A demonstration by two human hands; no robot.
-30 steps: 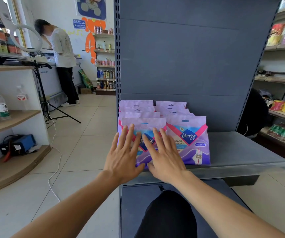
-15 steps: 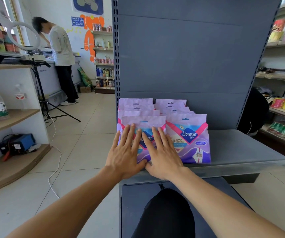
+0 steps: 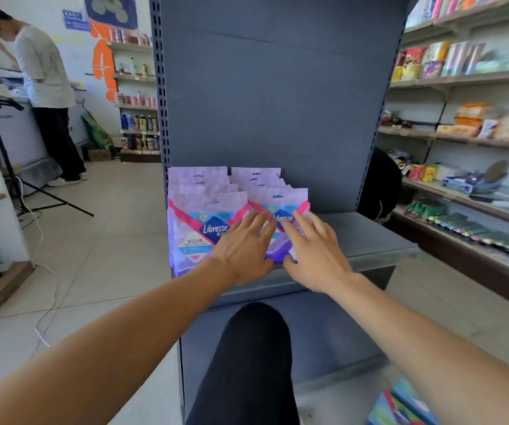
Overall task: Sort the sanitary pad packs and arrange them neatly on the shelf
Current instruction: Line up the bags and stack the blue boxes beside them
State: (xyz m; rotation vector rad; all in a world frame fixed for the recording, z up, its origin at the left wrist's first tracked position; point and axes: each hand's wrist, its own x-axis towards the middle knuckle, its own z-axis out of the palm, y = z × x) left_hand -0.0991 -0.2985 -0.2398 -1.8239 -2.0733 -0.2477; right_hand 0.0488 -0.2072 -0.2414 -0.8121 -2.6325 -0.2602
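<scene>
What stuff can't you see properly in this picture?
- Head view: the right front pack is mostly covered by the left hand and right hand.
- Packs behind: only top edges show, so no sure count.
- Colourful box, bottom right: cut off by the edge and blurred.
- Side-shelf goods: too blurred to read.

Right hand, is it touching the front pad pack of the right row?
Touching: in the head view the right hand lies with straight fingers on the front pad pack.

Shelf (image 3: 369,240) — bare to the right of the pad packs (image 3: 204,228); back panel (image 3: 277,102) closes the rear, packs fill the left.
</scene>
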